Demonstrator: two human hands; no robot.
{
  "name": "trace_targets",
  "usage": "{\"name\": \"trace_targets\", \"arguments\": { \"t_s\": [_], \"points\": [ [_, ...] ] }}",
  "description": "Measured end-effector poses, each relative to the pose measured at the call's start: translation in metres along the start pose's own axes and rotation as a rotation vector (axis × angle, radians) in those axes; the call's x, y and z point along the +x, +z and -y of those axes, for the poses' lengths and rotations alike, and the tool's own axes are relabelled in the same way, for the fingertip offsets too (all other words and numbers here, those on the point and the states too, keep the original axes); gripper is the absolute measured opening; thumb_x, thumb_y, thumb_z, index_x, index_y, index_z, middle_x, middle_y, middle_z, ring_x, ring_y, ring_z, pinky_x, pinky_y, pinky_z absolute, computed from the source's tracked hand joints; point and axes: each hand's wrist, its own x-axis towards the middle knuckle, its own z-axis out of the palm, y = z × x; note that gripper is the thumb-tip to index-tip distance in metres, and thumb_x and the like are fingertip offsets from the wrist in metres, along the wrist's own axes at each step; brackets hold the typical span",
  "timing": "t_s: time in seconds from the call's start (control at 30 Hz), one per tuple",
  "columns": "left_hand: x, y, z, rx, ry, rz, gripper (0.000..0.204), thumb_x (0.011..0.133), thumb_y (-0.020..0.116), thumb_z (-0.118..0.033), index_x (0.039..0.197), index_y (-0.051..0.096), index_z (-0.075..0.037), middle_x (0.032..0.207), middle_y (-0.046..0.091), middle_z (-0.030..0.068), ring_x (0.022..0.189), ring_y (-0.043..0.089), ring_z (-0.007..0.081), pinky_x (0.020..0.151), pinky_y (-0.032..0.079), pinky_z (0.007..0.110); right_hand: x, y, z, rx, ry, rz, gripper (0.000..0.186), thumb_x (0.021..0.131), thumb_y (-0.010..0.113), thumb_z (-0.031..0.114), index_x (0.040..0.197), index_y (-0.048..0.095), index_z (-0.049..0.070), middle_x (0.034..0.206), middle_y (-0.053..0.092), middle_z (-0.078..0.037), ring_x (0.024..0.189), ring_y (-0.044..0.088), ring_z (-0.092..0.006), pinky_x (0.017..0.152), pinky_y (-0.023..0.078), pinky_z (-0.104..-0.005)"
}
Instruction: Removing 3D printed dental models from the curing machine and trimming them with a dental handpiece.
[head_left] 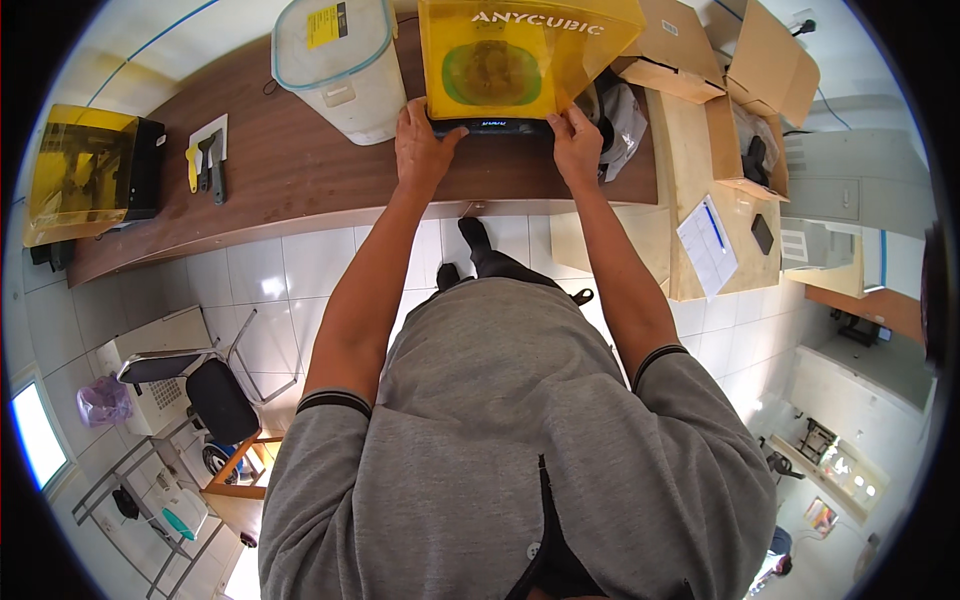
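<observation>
On the brown desk in front of me stands a boxy machine with a see-through yellow cover [590, 55] and a low black base [500, 127] with a small lit display. My left hand [425, 148] is closed around the base's left front corner, thumb along its front. At the right front corner, my right hand [577, 148] grips the same base, with its thumb at the front and fingers along the side. Their fingertips are partly hidden by the machine. Inside the cover, a rounded greenish shape shows dimly.
Left of the machine is a lidded clear plastic container [345, 85]. Scrapers [215, 170] lie farther left, near another yellow-covered machine [85, 175]. To the right are a plastic bag [625, 130], an open cardboard box [735, 150], and paper with a pen [708, 240]. A chair [222, 400] stands behind left.
</observation>
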Motion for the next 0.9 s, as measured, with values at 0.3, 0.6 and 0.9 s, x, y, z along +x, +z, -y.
{"name": "trace_targets", "arguments": {
  "t_s": [0.3, 0.6, 0.9],
  "points": [
    [-0.001, 0.007, -0.001, 0.064, 0.018, -0.055, 0.065, 0.078, 0.091, -0.027, 0.124, 0.050, -0.005, 0.110, 0.062, 0.0214, 0.101, 0.062, 0.0435, 0.086, 0.052, 0.052, 0.000, -0.001, -0.002, 0.212, 0.044, 0.058, 0.042, 0.094, 0.073, -0.002, 0.135, 0.064, -0.004, 0.118, 0.077, -0.012, 0.106, 0.071, -0.0125, 0.094, 0.053, -0.0262],
    [-0.005, 0.008, 0.015, 0.033, 0.049, -0.094, 0.059, 0.082, 0.088, -0.026, 0.126, 0.056, -0.004, 0.101, 0.066, 0.0178, 0.082, 0.066, 0.0363, 0.075, 0.053, 0.050, 0.002, -0.004, -0.002, 0.165, 0.056, 0.082, 0.044, 0.095, 0.069, -0.006, 0.138, 0.061, -0.004, 0.127, 0.074, -0.015, 0.116, 0.071, -0.0186, 0.099, 0.052, -0.0288],
    [-0.004, 0.009, 0.011, 0.057, 0.067, -0.091, 0.062, 0.080, 0.090, -0.029, 0.122, 0.052, -0.003, 0.102, 0.065, 0.0197, 0.085, 0.065, 0.0400, 0.076, 0.052, 0.052, 0.003, -0.002, 0.000, 0.117, 0.047, 0.061, 0.045, 0.094, 0.071, -0.004, 0.138, 0.062, -0.003, 0.124, 0.076, -0.017, 0.116, 0.073, -0.0210, 0.099, 0.053, -0.0297]
  ]
}}
